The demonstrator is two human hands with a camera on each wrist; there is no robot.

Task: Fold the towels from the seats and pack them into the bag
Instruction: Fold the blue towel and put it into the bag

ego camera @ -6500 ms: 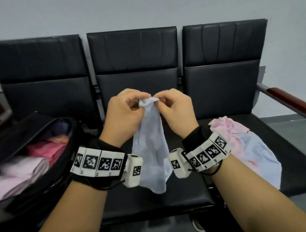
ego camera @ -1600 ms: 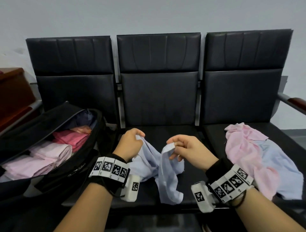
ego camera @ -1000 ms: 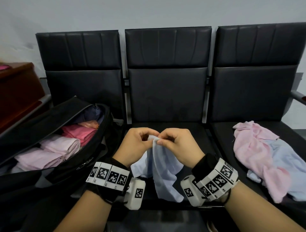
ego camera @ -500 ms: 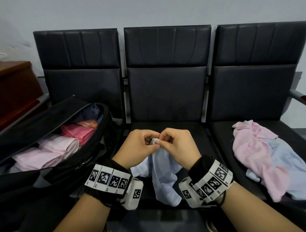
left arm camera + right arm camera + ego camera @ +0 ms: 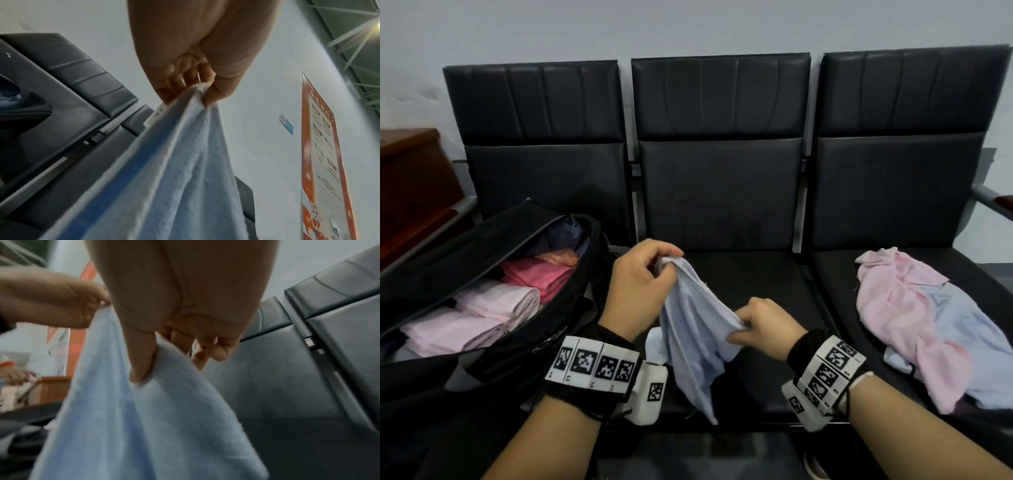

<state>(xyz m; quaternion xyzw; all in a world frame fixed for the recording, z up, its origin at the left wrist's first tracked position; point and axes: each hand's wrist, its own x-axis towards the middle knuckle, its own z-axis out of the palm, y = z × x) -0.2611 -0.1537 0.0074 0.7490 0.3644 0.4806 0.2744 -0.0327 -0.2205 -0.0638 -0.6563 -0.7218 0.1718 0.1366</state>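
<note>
Half a second ago both hands met at one bunched corner of the pale blue terry towel [image 5: 695, 329]; now the right hand [image 5: 765, 327] has slid down and outward along an edge, while the left hand [image 5: 642, 287] has stayed up at the corner

Fingertips of both hands are buried in cloth in the head view; the wrist views show the left hand [image 5: 197, 65] pinching the gathered corner between thumb and curled fingers, and the right hand [image 5: 180, 318] pinching a fold with its thumb pressed on top. The towel's lower tip hangs past the front edge of the middle black padded seat [image 5: 753, 284], and part of it is lost behind the left wrist band.

The open black zip bag [image 5: 517, 346] sits on the left seat, just beside the left hand, with rolled pink towels [image 5: 482, 315] inside; its near end is cut off by the frame. A crumpled pink and blue towel heap [image 5: 914, 325] lies on the right seat, well apart from the right hand, with bare seat between
</note>
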